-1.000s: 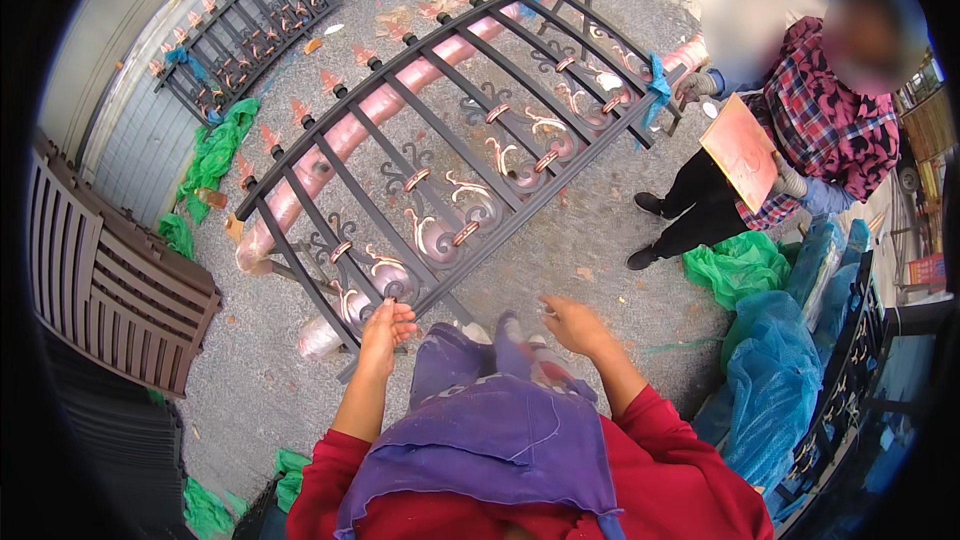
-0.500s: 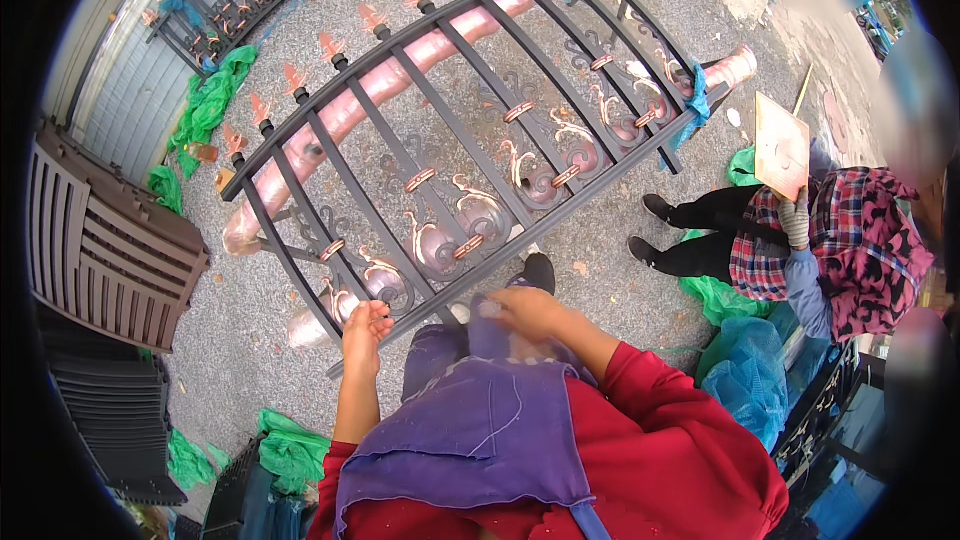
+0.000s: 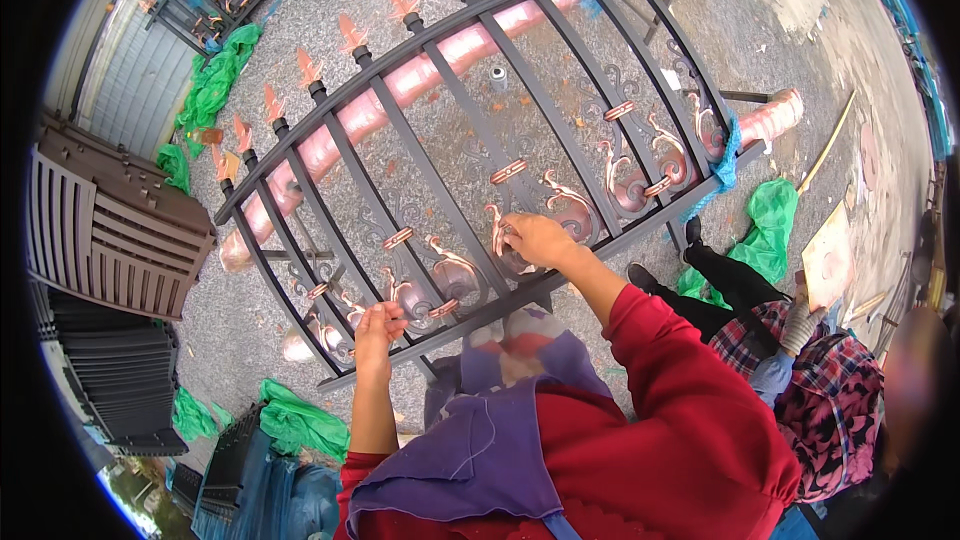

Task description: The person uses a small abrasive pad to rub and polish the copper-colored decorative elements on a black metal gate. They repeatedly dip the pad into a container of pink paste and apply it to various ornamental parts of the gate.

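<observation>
One dark railing (image 3: 428,168)
Right fingers (image 3: 517,228) at a coppery scroll (image 3: 495,224), left fingers (image 3: 388,314) curled nearby; we cannot tell whether either pinches.

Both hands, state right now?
Left hand: loosely curled by the black metal fence panel; can't tell if it holds anything.
Right hand: at a copper-tinted scroll; can't tell whether the grip is closed.
</observation>
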Available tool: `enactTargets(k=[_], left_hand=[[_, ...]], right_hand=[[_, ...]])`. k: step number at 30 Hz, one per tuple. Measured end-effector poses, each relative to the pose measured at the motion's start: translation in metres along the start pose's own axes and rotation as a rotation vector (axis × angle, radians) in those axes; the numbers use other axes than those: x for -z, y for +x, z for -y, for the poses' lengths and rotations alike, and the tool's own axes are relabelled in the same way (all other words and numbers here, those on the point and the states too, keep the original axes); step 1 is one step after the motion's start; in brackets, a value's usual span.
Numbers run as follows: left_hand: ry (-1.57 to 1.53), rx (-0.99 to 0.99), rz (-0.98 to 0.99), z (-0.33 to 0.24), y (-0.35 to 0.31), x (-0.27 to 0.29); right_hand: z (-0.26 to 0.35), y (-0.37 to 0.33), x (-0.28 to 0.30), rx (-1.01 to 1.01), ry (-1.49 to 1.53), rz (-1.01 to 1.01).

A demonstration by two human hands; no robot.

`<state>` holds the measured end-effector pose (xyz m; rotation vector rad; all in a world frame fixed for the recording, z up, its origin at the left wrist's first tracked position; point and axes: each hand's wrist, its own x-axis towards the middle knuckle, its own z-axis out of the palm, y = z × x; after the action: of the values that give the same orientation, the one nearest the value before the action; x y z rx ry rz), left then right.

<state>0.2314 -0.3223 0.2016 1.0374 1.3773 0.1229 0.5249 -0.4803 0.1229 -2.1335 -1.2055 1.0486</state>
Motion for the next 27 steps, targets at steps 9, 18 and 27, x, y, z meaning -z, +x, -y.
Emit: enactTargets(k=[9,18,27], left_hand=[[0.037,-0.019,0.013,-0.039,0.081,-0.028],[0.191,-0.124,-0.078,-0.081,0.198,-0.044],[0.133,-0.015,-0.087,-0.112,0.257,-0.113]], right_hand=[[-0.043,0.049,0.033,-0.024,0.251,-0.158],[-0.092,0.145,0.083,-0.152,-0.045,-0.815],[-0.156,0.218,0.073,-0.300,0.112,-0.578]])
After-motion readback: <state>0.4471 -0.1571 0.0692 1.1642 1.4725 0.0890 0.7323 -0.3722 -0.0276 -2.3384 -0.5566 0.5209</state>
